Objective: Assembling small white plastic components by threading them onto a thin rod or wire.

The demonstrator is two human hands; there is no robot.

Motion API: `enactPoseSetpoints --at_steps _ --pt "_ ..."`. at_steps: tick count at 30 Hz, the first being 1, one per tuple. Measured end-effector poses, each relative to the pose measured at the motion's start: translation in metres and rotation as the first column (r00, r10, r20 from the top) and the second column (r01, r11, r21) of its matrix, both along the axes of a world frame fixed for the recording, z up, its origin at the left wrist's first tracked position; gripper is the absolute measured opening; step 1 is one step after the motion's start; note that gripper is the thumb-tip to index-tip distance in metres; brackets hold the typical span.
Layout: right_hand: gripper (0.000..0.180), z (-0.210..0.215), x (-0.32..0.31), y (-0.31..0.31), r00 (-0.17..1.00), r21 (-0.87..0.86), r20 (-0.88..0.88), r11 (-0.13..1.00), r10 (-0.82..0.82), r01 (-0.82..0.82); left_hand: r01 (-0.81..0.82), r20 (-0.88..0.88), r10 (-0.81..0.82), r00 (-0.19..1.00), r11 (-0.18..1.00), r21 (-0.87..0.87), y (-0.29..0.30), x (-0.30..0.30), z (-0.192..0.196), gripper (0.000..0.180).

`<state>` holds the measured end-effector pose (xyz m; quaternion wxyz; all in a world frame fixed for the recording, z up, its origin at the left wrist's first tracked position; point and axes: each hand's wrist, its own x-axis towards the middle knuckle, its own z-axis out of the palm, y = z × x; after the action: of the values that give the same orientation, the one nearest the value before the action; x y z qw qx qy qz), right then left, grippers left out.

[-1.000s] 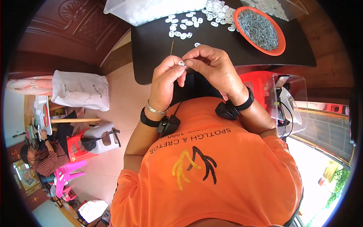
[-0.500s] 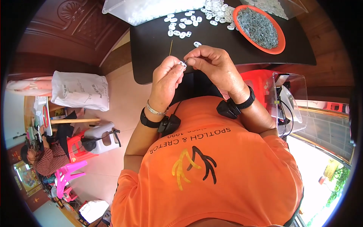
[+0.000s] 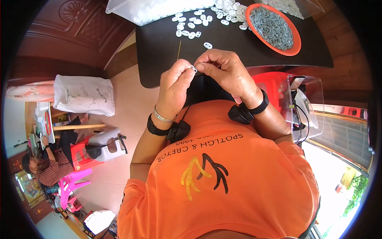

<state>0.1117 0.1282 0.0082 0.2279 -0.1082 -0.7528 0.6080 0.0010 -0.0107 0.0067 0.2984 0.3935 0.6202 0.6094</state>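
My left hand (image 3: pixel 175 81) pinches a small white plastic piece with holes (image 3: pixel 193 69) between thumb and fingertips, over the near edge of the dark table (image 3: pixel 159 59). Close against that piece, my right hand (image 3: pixel 227 71) is closed in a pinch. Whatever its fingertips hold is too small to make out. Just beyond my left hand shows a thin gold-coloured rod (image 3: pixel 179 49); whether the hand holds it or it lies on the table, I cannot tell. One white oval piece with two holes (image 3: pixel 207 46) lies alone beyond my right hand.
More white oval pieces (image 3: pixel 191 25) are scattered farther back, beside a clear bin (image 3: pixel 159 12). An orange bowl (image 3: pixel 296 47) of small grey metal pieces stands at the right. A red stool (image 3: pixel 270 81) and a clear box (image 3: pixel 314 91) are right of me. Another person (image 3: pixel 51 169) sits far left.
My hands stay nearly in place. The right fingertips have shifted slightly against the white piece, and the piece has turned a little. The other person's arm at far left has moved.
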Motion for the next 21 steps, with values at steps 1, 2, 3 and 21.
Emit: enactPoseSetpoints --at_steps 1,2,3,21 --pt "0.009 0.001 0.001 0.000 1.000 -0.001 0.001 1.000 -0.001 0.001 0.002 -0.035 -0.003 0.999 1.000 -0.026 -0.001 0.000 0.000 0.021" --pt "0.009 0.004 0.002 0.000 1.000 0.051 0.017 0.999 -0.004 0.003 0.001 -0.034 -0.002 0.999 1.000 -0.026 -0.001 -0.001 -0.001 0.021" --pt "0.008 0.006 0.002 0.000 0.999 0.103 0.032 0.995 -0.006 0.003 -0.003 -0.081 0.002 0.997 1.000 -0.009 0.000 -0.001 -0.004 0.021" --pt "0.018 0.031 0.008 0.034 0.986 0.246 0.076 0.961 -0.146 0.123 -0.165 0.177 0.157 0.972 0.986 0.032 -0.001 -0.009 0.003 0.015"
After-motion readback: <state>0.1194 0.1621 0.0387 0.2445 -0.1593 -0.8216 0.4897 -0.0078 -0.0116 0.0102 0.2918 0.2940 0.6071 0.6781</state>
